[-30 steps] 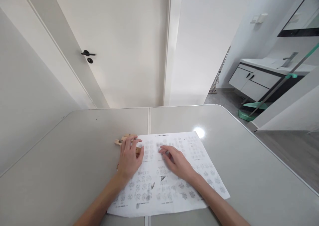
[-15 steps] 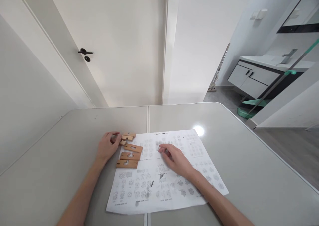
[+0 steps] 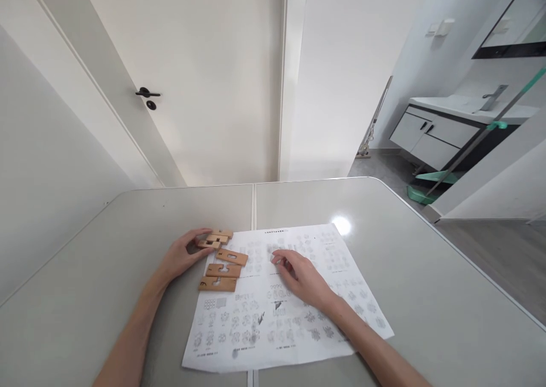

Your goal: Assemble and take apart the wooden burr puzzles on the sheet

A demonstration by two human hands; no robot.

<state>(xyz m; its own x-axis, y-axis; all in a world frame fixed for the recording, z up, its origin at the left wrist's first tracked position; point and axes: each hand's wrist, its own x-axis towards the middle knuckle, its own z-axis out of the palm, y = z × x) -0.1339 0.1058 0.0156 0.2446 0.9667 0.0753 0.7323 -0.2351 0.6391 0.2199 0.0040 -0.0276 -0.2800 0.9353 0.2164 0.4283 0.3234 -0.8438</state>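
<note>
My left hand (image 3: 186, 254) is at the upper left edge of a printed paper sheet (image 3: 294, 318). Its thumb and fingers close around the left end of a notched wooden puzzle piece (image 3: 215, 245), which lies against other wooden pieces (image 3: 226, 234). Just below, a slotted wooden piece (image 3: 242, 259) rests at a slant. Two more notched wooden pieces lie beneath it, an upper one (image 3: 235, 271) and a lower one (image 3: 228, 287), with dark marks at their left ends. Over the middle of the sheet, my right hand (image 3: 302, 276) has loosely bent fingers, slightly apart, and holds nothing.
The sheet lies on a pale grey table (image 3: 128, 250) with a seam (image 3: 255, 205) down its middle. Beyond stands a white door (image 3: 213, 91) with a black handle (image 3: 147, 93). To the right are a sink cabinet (image 3: 435, 131) and a green dustpan (image 3: 420, 194).
My left hand has shifted slightly, its thumb now stretched along the near side of the upper pieces. The slotted piece has moved a little right. My right hand stays nearly still.
</note>
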